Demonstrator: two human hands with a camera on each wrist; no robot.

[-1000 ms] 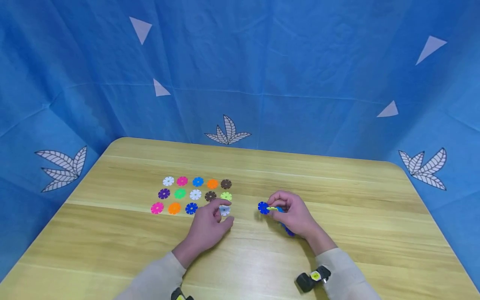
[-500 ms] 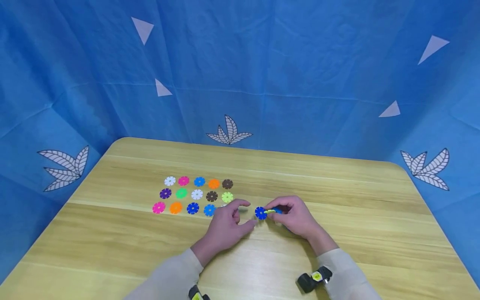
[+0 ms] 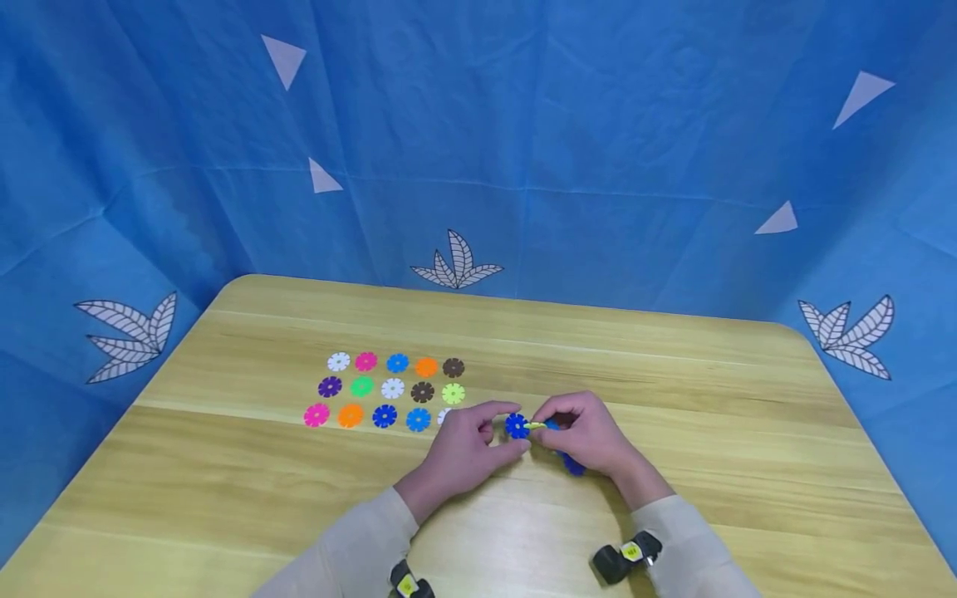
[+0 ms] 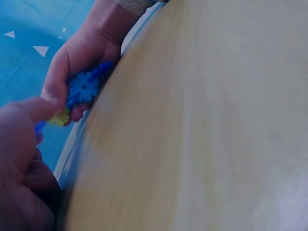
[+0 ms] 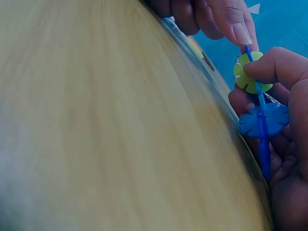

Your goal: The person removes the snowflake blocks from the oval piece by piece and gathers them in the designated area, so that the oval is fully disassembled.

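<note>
My right hand (image 3: 591, 432) pinches a chain of notched interlocking discs by its yellow-green disc (image 5: 250, 86), thumb on the face. Slotted into the chain are a lighter blue disc (image 5: 275, 118) and, at the near end, a dark blue disc (image 5: 264, 151) seen edge-on. At the far end, another dark blue disc (image 3: 517, 426) points left. My left hand (image 3: 465, 448) takes that end disc by its edge, index finger above and thumb below. In the right wrist view the left thumb's tip meets the disc's edge. Part of the chain is hidden behind the right fingers.
Three rows of loose notched discs lie flat on the wooden table (image 3: 718, 432), left of the hands. A green disc (image 3: 362, 386) and an orange disc (image 3: 350, 415) are among them. The left hand partly covers a white disc (image 3: 444, 416). A blue curtain (image 3: 598, 166) stands behind the table.
My left hand has moved right from over the loose discs to the chain's end, and its finger and thumb have closed on the dark blue disc. The right hand has come slightly nearer, holding the chain.
</note>
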